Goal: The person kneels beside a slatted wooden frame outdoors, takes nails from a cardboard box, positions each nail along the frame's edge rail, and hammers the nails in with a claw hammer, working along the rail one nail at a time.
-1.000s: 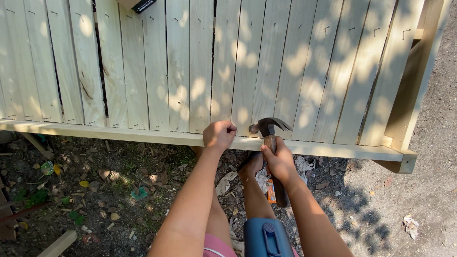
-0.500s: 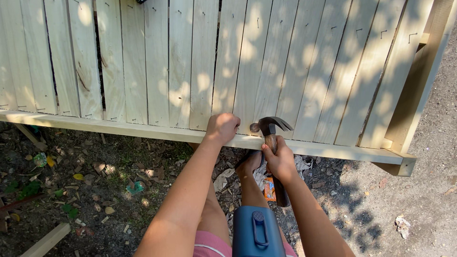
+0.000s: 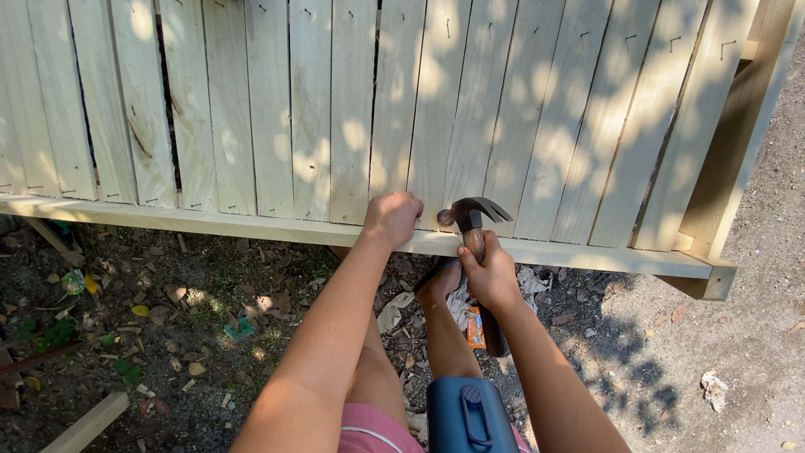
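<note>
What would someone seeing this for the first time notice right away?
The eye goes first to the claw hammer at centre, gripped by the right hand, its head against the bottom rail of a pale wooden slat panel dappled with sun and leaf shadow. Just left of it, the left hand is closed against the same rail. Below lie dirt and wood scraps, with a blue plastic case at the bottom edge.

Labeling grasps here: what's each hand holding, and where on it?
Right hand grips the claw hammer on the upper wooden handle, just below the head. Left hand rests closed on the fence rail; any held item is hidden.
</note>
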Available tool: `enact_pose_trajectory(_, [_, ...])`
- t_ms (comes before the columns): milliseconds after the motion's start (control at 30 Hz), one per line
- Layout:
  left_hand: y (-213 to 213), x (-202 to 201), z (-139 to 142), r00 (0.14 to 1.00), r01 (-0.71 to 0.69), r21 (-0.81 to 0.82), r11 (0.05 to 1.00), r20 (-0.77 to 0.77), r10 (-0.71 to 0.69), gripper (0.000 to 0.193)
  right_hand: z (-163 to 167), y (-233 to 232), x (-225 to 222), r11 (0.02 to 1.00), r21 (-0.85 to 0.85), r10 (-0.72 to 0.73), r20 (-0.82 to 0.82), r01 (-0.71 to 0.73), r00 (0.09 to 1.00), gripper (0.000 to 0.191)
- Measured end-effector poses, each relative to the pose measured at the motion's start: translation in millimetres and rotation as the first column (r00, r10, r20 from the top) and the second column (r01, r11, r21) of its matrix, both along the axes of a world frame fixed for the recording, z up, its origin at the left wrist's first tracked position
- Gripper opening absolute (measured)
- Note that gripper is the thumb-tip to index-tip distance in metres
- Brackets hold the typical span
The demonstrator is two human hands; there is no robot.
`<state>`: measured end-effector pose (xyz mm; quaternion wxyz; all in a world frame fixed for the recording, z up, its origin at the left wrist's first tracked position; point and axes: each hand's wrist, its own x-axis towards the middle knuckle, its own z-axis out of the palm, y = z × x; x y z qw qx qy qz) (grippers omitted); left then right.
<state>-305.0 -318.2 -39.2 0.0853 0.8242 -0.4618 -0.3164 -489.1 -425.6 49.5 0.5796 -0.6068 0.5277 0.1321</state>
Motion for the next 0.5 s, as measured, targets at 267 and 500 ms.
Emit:
enact_pose_trajectory(267, [-13.0,1.3,6.9,0.982,0.173,0.165,0.971,0.046,-0.183,0.02,-0.4,0.3,-0.3,1.0,-0.003,0.007,-0.015,-0.007,1.0,0.033])
enact_pose_trajectory(500, [-11.7,-0.3,-1.3,0.963,0.234,0.159,0.959,0.1,-0.251,0.021,-1.5,0.6,-1.2,1.0,-0.011,0.001,0.015,-0.001,1.0,0.032])
